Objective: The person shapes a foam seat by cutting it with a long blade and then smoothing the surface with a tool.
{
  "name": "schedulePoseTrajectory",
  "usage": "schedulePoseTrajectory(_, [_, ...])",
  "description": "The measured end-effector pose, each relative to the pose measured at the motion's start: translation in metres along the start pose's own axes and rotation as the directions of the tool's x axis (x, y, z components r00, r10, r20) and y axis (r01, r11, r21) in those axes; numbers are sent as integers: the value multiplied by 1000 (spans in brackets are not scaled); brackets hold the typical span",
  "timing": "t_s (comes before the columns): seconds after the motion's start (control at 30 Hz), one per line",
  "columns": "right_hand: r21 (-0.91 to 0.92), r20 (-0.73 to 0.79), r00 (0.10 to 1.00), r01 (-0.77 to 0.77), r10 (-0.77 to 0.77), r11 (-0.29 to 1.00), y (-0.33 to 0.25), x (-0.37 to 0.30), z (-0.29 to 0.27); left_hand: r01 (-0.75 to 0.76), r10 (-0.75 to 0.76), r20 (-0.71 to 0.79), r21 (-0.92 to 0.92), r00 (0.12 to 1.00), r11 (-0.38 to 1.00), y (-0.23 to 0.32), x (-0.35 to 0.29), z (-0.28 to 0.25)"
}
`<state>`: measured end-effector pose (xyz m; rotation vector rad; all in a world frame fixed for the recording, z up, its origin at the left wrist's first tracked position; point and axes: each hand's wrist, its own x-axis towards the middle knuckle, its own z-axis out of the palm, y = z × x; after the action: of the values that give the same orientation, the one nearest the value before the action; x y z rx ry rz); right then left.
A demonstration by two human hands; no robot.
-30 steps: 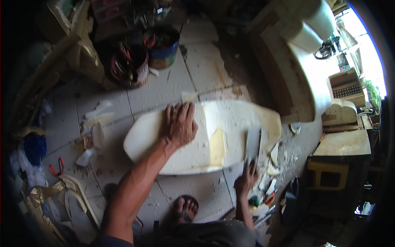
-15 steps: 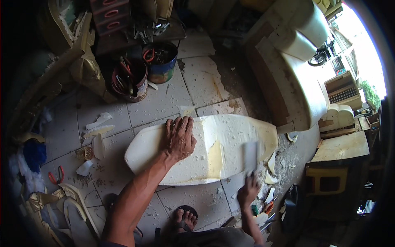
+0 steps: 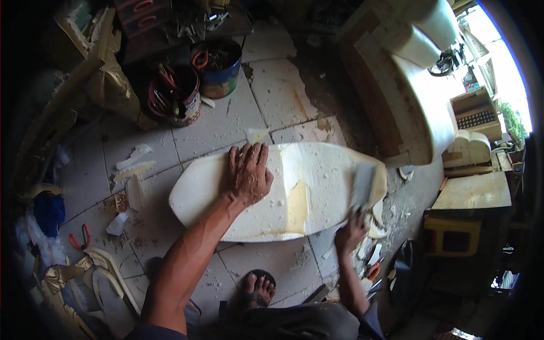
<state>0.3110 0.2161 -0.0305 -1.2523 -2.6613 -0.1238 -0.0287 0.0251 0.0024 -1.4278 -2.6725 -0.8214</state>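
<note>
A long cream-white foam block (image 3: 323,187) with tapered ends lies across the middle of the view, dotted with crumbs and crossed by a yellower strip. Pressed flat on its left half is my left hand (image 3: 248,173), open, with fingers stretched toward the far edge. My right hand (image 3: 351,231), at the near right edge of the foam, is closed around the handle of a wide flat-bladed tool. Its grey blade (image 3: 363,184) is blurred and overlaps the foam's right end. The handle is mostly hidden in the fingers. Foam offcuts (image 3: 376,229) sit beside that end.
Two tool-filled buckets, one dark red (image 3: 190,111) and one blue (image 3: 226,85), stand beyond the foam. A large foam-covered seat frame (image 3: 396,102) rises at the far right. Red-handled pliers (image 3: 80,238) and scraps lie on the tiles at left; my sandalled foot (image 3: 259,288) is near.
My right hand and the blade have moved rightward and slightly farther away, toward the foam's right end. My left hand stays pressed on the foam. The whole view has shifted a little.
</note>
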Motion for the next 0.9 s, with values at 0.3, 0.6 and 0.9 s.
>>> schedulePoseTrajectory(0.3, [-118,-68,996,-63,55,991,59,17,11,-20,20,-39,-14,999,1000,9,15,-1])
schedulePoseTrajectory(0.6, [-68,-96,995,-1,-5,998,22,25,-9,12,-13,-68,-12,998,1000,8,15,-5])
schedulePoseTrajectory(0.9, [12,-14,988,151,-151,988,27,11,-21,38,-43,-61,-70,997,997,6,8,-8])
